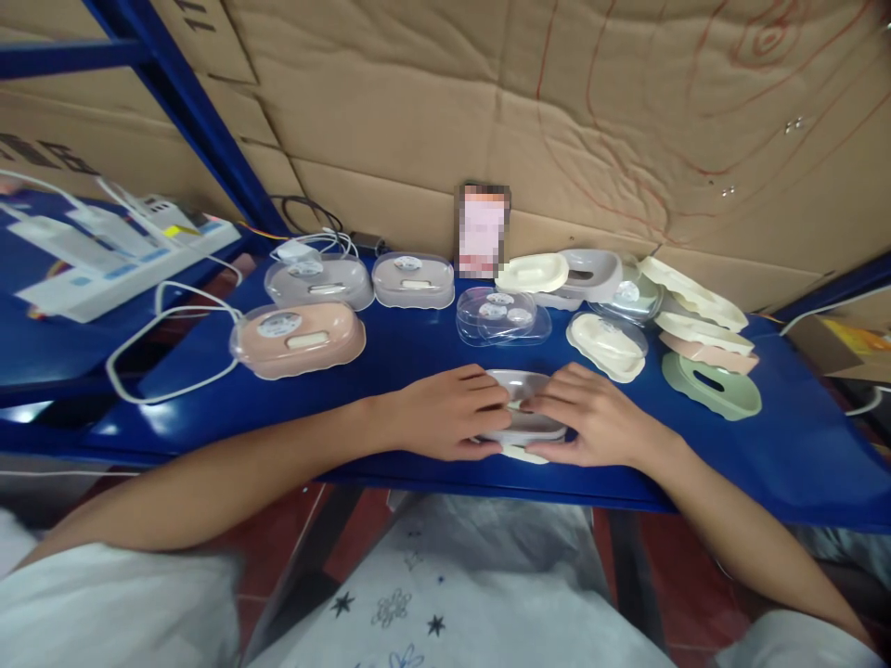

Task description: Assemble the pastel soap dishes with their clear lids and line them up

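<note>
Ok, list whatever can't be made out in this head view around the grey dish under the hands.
- Grey dish: the left hand and right hand cover both its ends.
- Cream piece below it: mostly hidden by the dish and fingers.
- Upright phone: screen blurred, unreadable.
- Labels on the pink box: too small to read.

A blue table (390, 371) bears closed soap boxes (299, 339), clear lids (502, 316) and loose tray halves (710, 384).
</note>
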A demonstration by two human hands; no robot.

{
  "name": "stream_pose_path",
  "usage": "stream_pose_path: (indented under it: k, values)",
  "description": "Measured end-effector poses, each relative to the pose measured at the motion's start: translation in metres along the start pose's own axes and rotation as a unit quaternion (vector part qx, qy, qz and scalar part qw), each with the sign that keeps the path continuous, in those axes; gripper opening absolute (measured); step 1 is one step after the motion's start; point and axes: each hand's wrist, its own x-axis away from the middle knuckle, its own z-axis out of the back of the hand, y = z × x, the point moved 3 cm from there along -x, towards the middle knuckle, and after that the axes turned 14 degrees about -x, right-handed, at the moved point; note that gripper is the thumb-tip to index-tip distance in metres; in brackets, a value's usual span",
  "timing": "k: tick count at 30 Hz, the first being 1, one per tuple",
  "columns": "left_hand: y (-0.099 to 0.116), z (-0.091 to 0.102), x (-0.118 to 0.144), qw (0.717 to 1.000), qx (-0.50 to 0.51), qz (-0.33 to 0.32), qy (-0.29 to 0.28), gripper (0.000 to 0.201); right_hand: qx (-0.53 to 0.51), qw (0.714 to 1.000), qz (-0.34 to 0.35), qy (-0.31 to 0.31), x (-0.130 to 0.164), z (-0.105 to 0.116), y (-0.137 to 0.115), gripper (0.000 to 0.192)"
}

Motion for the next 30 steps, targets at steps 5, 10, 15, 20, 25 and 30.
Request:
stream_pose_path:
  k: [5,10,15,20,25,30]
  values:
    - [-0.003,-0.004,0.0,0.998,-0.021,0.002,-0.058,0.023,0.051,0.994,-0.039,-0.089,-0.003,-0.018,-0.012,0.046]
    - [-0.015,-0.009,0.004,0.996,-0.037,0.033,-0.08,0.023,0.106,0.99,-0.053,-0.08,-0.006,-0.028,-0.013,0.038]
    - [-0.017,-0.008,0.006,0.996,-0.019,0.04,-0.082,0.024,0.001,0.998,-0.029,-0.047,-0.004,-0.027,0.0,0.046]
    - [-0.028,0.003,0.009,0.994,0.067,0.084,-0.017,0.032,-0.003,0.993,-0.087,0.078,0.004,-0.005,0.039,0.045]
    - [-0.076,-0.005,0.018,0.954,0.055,0.29,0.062,0.034,-0.001,0.99,-0.12,0.07,0.011,-0.003,0.053,0.044]
    - [-0.101,-0.038,0.017,0.933,0.064,0.354,0.018,0.058,-0.047,0.998,-0.022,-0.027,0.001,-0.024,0.017,0.06]
